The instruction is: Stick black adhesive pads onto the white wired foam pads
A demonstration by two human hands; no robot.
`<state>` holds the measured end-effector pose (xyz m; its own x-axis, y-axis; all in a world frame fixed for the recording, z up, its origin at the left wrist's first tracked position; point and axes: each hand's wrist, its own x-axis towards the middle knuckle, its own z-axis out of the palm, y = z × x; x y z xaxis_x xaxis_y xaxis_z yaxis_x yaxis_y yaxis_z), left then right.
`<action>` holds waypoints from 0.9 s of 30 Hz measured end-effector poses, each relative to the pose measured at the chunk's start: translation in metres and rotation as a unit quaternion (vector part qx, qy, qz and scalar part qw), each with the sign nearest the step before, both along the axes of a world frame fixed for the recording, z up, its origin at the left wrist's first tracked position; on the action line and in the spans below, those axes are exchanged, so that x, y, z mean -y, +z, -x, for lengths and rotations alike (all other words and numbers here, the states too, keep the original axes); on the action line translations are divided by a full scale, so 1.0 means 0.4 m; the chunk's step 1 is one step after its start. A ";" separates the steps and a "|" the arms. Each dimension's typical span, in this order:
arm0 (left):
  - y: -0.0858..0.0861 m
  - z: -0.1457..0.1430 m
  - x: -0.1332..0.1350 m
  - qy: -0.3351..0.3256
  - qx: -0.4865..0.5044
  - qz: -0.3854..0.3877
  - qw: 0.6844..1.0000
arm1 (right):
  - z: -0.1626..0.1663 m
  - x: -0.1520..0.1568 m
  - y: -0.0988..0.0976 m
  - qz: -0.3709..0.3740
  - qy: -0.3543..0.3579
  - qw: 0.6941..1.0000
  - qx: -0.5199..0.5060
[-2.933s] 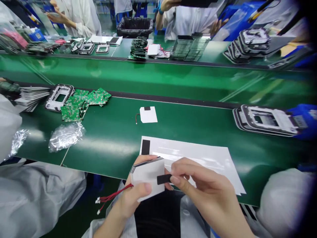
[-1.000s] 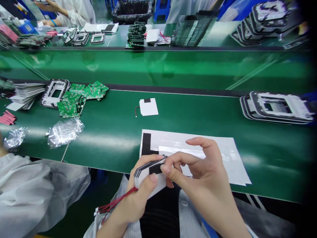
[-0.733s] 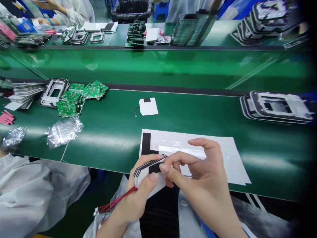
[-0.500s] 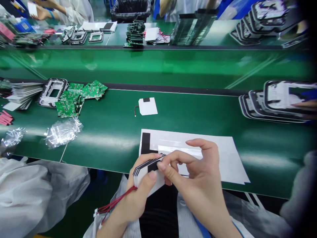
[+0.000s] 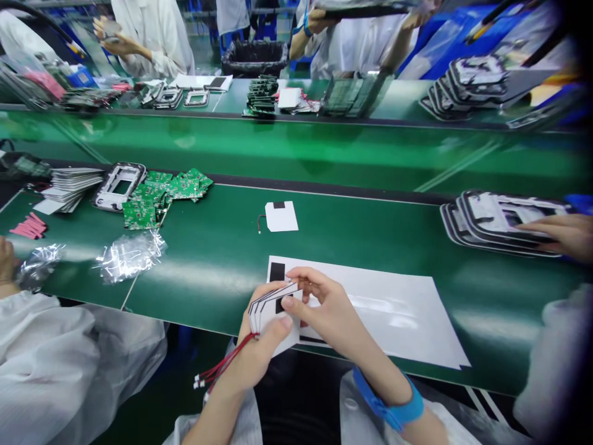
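Observation:
My left hand [image 5: 262, 349] grips a small fanned stack of thin white panels [image 5: 267, 316], thumb on top. Each looks white with a dark edge, and red wires [image 5: 230, 364] with white connectors hang from the stack over my left wrist. The front panel has a black tape patch [image 5: 280, 304]. My right hand [image 5: 319, 303] pinches that panel's upper right edge between thumb and fingers. Below both hands lies a large white sheet [image 5: 393, 315] with a black strip at its left corner. A single white panel [image 5: 282, 217] with a wire lies flat farther back.
On the left are green circuit boards [image 5: 143, 210], a grey frame [image 5: 119, 186], stacked white panels [image 5: 74, 185], pink strips [image 5: 29, 226] and clear plastic bags [image 5: 132, 254]. At right a co-worker's hand [image 5: 560, 235] touches stacked frames [image 5: 486, 219]. Other people work across the green divider [image 5: 296, 145].
My right hand has moved left and closed in on the stack, its raised forefinger now down at the panel's edge. The panels are fanned wider. The view has tilted up a little.

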<state>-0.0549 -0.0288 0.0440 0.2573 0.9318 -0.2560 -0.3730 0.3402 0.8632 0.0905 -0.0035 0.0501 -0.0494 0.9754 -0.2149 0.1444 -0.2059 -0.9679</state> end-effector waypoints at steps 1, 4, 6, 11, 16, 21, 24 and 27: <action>-0.005 0.000 -0.003 0.008 0.016 0.009 1.000 | 0.000 -0.010 -0.001 -0.005 0.001 1.000 0.024; -0.020 -0.002 -0.014 0.047 0.050 0.072 0.995 | 0.003 -0.037 -0.008 0.013 0.017 0.995 0.092; -0.030 -0.002 -0.021 0.069 0.078 0.107 0.989 | 0.004 -0.054 -0.012 0.023 0.025 0.992 0.125; -0.042 0.016 -0.039 0.131 0.139 0.134 0.972 | -0.031 -0.128 0.003 -0.006 0.016 0.984 0.179; -0.043 0.041 -0.055 0.110 0.189 0.152 0.964 | -0.102 -0.294 0.025 -0.035 -0.009 0.994 0.106; -0.059 0.040 -0.056 0.097 0.183 0.167 0.964 | -0.107 -0.476 -0.011 -0.051 -0.009 0.982 0.180; -0.067 0.039 -0.051 0.092 0.181 0.178 0.963 | -0.080 -0.522 -0.046 -0.040 0.014 0.966 0.254; -0.065 0.041 -0.050 0.083 0.177 0.175 0.965 | -0.053 -0.521 -0.073 -0.043 0.013 0.945 0.325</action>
<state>-0.0714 -0.0090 0.0181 0.2409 0.8403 -0.4857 -0.6981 0.4977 0.5148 0.1118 0.2048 0.0207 0.0412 0.9910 -0.1272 0.7184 -0.1179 -0.6856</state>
